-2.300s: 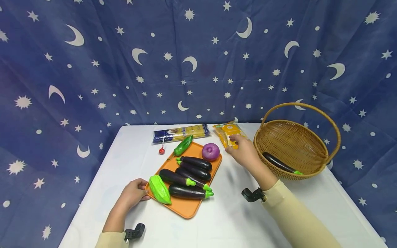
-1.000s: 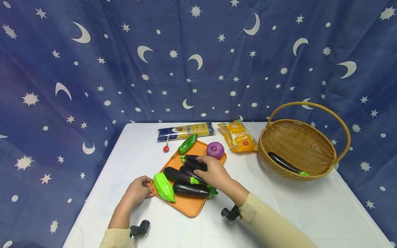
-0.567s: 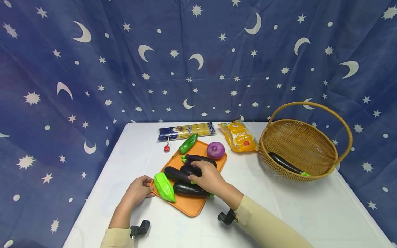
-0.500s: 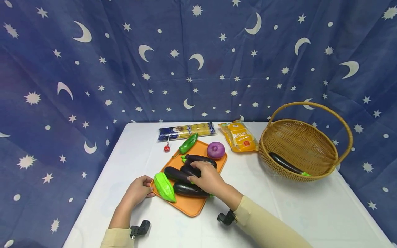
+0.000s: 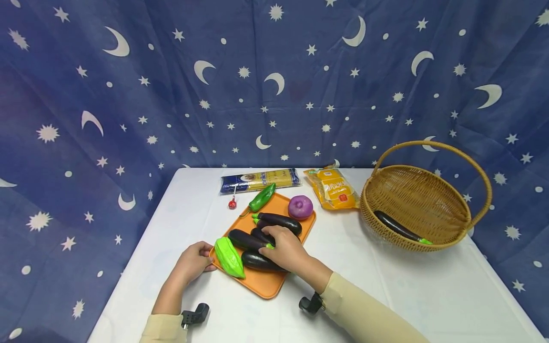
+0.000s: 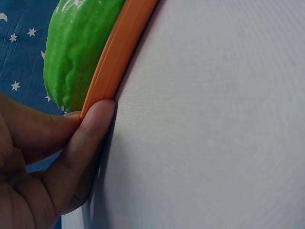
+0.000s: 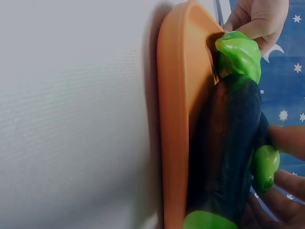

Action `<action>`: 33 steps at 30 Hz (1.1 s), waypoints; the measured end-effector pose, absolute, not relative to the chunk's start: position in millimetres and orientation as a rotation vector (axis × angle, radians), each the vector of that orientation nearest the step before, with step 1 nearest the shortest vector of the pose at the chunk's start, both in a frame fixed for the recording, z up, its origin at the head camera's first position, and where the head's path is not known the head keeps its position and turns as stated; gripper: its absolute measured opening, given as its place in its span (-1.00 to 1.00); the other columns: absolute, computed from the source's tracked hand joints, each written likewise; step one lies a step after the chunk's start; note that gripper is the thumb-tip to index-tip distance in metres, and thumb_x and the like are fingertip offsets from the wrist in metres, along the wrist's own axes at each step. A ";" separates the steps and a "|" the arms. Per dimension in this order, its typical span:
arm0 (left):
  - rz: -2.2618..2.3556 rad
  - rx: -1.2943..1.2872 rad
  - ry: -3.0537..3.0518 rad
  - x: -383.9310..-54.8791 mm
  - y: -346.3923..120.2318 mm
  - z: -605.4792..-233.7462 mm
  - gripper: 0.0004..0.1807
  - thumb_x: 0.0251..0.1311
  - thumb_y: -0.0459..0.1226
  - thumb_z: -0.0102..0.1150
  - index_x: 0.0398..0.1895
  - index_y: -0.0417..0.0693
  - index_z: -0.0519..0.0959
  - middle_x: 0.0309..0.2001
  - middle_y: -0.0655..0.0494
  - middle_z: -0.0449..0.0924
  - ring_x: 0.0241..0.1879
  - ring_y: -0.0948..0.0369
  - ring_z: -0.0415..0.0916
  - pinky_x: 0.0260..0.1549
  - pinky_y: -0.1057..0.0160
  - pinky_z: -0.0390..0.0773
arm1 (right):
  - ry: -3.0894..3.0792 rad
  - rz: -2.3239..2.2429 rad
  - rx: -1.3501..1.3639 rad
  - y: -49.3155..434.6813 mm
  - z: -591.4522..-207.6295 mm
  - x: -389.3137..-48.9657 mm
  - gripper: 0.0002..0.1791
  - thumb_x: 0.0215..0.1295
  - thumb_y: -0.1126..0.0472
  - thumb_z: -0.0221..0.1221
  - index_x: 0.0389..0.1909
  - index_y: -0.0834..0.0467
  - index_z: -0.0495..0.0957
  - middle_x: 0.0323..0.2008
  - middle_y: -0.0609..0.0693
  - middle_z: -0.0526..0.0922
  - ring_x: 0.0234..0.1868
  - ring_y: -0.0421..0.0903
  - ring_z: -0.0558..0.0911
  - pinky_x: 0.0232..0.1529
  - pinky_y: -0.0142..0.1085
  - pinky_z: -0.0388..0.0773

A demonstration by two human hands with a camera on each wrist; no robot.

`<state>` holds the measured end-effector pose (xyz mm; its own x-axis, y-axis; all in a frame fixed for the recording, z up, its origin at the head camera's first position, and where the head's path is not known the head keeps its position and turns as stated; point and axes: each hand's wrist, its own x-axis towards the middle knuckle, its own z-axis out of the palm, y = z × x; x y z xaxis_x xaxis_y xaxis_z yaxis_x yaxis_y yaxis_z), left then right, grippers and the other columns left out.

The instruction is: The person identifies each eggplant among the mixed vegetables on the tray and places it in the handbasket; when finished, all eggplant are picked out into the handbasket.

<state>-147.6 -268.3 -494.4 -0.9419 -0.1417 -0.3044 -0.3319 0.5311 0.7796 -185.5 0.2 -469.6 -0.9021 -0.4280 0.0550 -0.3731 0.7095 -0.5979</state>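
White tablecloth (image 5: 399, 276) lay beneath; left hand (image 5: 193, 263) pinched an orange tray (image 5: 268, 287); right hand (image 5: 289, 248), grip unclear, partly hid eggplants (image 5: 243, 239).

Left hand (image 5: 193, 261) holding orange tray (image 5: 267, 286) edge; right hand (image 5: 288, 248) at eggplants (image 5: 259, 260)

Your right hand (image 5: 285, 248), earlier at the far orange packet (image 5: 336, 190), now grips an eggplant (image 5: 259, 234) on the tray (image 5: 259, 282), nearer left.
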 end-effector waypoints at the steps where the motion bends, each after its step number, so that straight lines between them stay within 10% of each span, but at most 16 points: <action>1: 1.368 -0.399 2.570 -147.5 -268.3 -494.3 -0.65 0.22 -0.54 0.15 0.09 -0.42 0.50 -0.19 -0.15 0.48 -0.38 0.17 0.59 -0.40 0.27 0.71 | 2.825 -0.956 -0.663 0.0 -470.0 -185.6 -0.40 0.22 0.02 0.40 0.26 0.12 0.54 0.25 0.06 0.55 0.31 0.06 0.47 0.34 -0.01 0.41; 33: 1.444 -0.378 2.526 -147.1 -268.8 -493.1 -0.67 0.23 -0.57 0.13 0.07 -0.47 0.47 -0.21 -0.16 0.44 -0.40 0.17 0.60 -0.40 0.25 0.72 | 2.969 -0.866 -0.872 -7.6 -472.8 -180.9 -0.55 0.18 0.20 0.38 0.11 0.18 0.63 -0.01 0.02 0.70 0.04 -0.05 0.63 0.07 -0.18 0.63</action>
<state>-147.1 -268.8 -493.1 -0.9457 -0.1177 -0.3028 -0.3207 0.4878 0.8119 -180.9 -7.6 -472.8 -0.8502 -0.4816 0.2126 -0.5204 0.7076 -0.4781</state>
